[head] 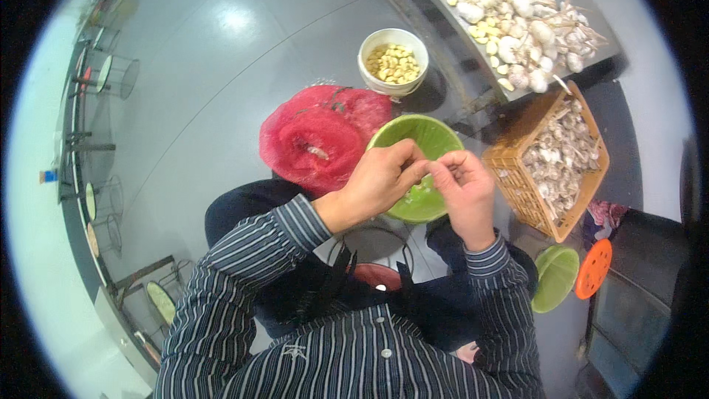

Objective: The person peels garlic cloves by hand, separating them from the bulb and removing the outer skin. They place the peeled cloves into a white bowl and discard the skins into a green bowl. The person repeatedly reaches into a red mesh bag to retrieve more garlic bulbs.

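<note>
My left hand point(382, 180) and my right hand point(465, 188) meet at the fingertips above a green plastic basin point(415, 210). Thumb and fingers of both are pinched together; whatever may be between them is too small and covered to make out. A few pale bits lie in the basin, between my knees. Beyond it stands a white bucket point(363, 69) holding many peeled garlic cloves point(393, 64). Garlic bulbs point(512, 16) and loose cloves are heaped on the metal table at the upper right.
A red mesh sack point(310, 138) lies left of the basin. An orange plastic crate point(512, 194) of garlic bulbs or skins stands at right, with another green basin point(555, 277) and an orange perforated disc point(594, 269) below it. Stools point(104, 73) line the left wall.
</note>
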`<action>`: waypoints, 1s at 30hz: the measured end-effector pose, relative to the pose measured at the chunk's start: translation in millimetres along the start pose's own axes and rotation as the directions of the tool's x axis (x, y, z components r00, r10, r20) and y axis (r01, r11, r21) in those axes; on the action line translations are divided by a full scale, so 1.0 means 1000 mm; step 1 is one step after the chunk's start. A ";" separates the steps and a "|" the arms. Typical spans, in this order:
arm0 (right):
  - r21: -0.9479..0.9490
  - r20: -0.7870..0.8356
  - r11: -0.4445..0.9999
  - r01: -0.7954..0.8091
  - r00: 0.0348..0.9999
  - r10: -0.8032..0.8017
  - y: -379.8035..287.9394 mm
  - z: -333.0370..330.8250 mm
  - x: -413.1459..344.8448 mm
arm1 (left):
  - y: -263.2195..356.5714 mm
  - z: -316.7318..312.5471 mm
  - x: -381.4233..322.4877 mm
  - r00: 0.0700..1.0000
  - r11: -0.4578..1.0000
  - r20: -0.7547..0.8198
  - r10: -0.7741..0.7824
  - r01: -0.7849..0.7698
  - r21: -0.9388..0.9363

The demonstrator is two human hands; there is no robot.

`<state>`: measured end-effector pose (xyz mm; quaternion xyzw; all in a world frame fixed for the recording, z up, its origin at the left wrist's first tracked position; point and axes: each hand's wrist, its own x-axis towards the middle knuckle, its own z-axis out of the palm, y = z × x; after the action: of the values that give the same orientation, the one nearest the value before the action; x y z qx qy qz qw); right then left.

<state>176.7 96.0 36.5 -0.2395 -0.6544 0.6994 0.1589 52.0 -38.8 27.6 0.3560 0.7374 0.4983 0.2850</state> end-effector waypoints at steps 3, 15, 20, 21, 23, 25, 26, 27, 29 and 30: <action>0.026 0.032 0.999 -0.021 0.999 0.021 -0.001 -0.001 0.000 | 0.005 -0.003 -0.004 1.000 1.000 0.003 -0.019 0.019 0.009; -0.318 0.168 0.948 0.016 0.985 0.040 -0.021 -0.006 -0.007 | -0.119 -0.057 -0.004 0.971 0.747 0.042 -0.234 0.153 0.647; -0.373 0.178 0.906 0.202 0.973 -0.144 -0.040 -0.009 -0.004 | -0.255 -0.104 -0.051 0.831 0.453 -0.095 -0.548 0.391 0.801; -0.425 0.206 0.871 0.246 0.963 -0.172 -0.041 -0.006 -0.005 | -0.276 -0.106 -0.059 0.817 0.431 -0.141 -0.559 0.432 0.792; -0.474 0.260 0.817 0.327 0.939 -0.225 -0.038 0.003 -0.002 | -0.311 -0.103 -0.061 0.813 0.424 -0.152 -0.562 0.440 0.792; -0.593 0.349 0.749 0.295 0.933 -0.091 -0.035 0.011 -0.001 | -0.334 -0.090 -0.047 0.820 0.448 -0.073 -0.568 0.383 0.808; -0.631 0.378 0.720 0.289 0.925 -0.041 -0.030 0.016 0.002 | -0.342 -0.081 -0.043 0.871 0.510 -0.101 -0.480 0.371 0.776; -0.661 0.402 0.689 0.295 0.915 -0.006 -0.025 0.021 0.006 | -0.350 -0.071 -0.037 0.867 0.484 -0.099 -0.488 0.363 0.796; -0.657 0.453 0.677 0.333 0.892 0.000 -0.014 0.030 0.014 | -0.365 -0.057 -0.024 0.893 0.427 -0.123 -0.432 0.323 0.845; -0.648 0.464 0.674 0.354 0.885 -0.019 -0.008 0.034 0.019 | -0.372 -0.055 -0.018 0.861 0.388 -0.104 -0.499 0.328 0.861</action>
<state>141.6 78.5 43.2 -0.0559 -0.9139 0.4016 -0.0196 -69.5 -175.5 -301.6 0.2946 0.9213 -0.0532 0.2482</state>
